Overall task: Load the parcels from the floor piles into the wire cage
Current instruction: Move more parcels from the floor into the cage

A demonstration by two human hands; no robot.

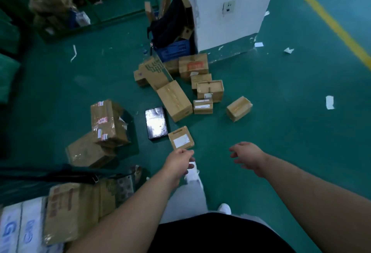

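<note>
Several cardboard parcels lie scattered on the green floor. A small flat parcel with a white label lies nearest, just beyond my left hand, whose fingers are loosely curled and hold nothing. Beside it lies a black shiny parcel. My right hand hovers to the right with fingers spread, empty. A long taped box and a small lone box lie further off. Two stacked boxes sit at the left. The wire cage edge with loaded parcels is at the lower left.
A white pillar rises at the back with a blue crate and black bag beside it. Green racks stand at the far left. Paper scraps litter the floor, and a yellow line runs at the right. My white shoes show below.
</note>
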